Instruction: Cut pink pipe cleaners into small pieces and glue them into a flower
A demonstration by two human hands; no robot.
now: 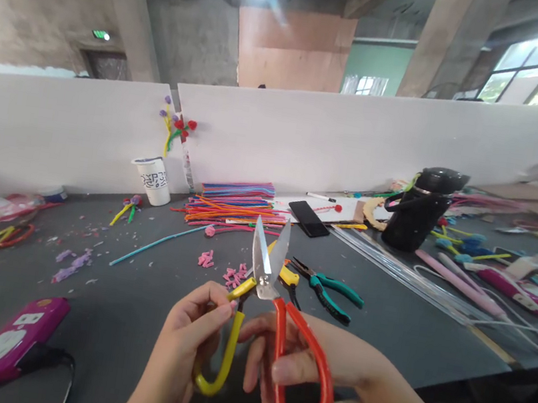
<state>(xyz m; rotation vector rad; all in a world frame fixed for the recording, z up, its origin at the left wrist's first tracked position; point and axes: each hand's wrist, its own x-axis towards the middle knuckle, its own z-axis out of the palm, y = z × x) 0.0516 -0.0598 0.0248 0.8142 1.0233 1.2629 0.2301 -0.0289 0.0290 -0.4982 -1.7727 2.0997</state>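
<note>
Scissors (264,283) were held up by both hands over the near middle of the dark table (128,295), blades pointed to the far side and parted in a narrow V. Red handle (328,399) was gripped by the right hand (297,366), thumb laid over it, fingers curled. Yellow handle (229,357) was held at the left hand (180,343), thumb and index nearly closed. Tiny pink bit (233,304) was seen at the left thumb tip; how firmly it was pinched cannot be told.

Cut pink pieces (235,276) were scattered just left of the blades. Teal-handled pliers (316,280) were laid to the right, with a yellow-and-black tool (289,276) partly hidden behind the scissors. Farther off, a bundle of fuzzy stems (237,209) was stacked, black phone (309,219) just right of it. Black jug (421,214) was stood far right, white cup (153,182) far left. Magenta device (16,339) was placed near left, cable attached.
</note>
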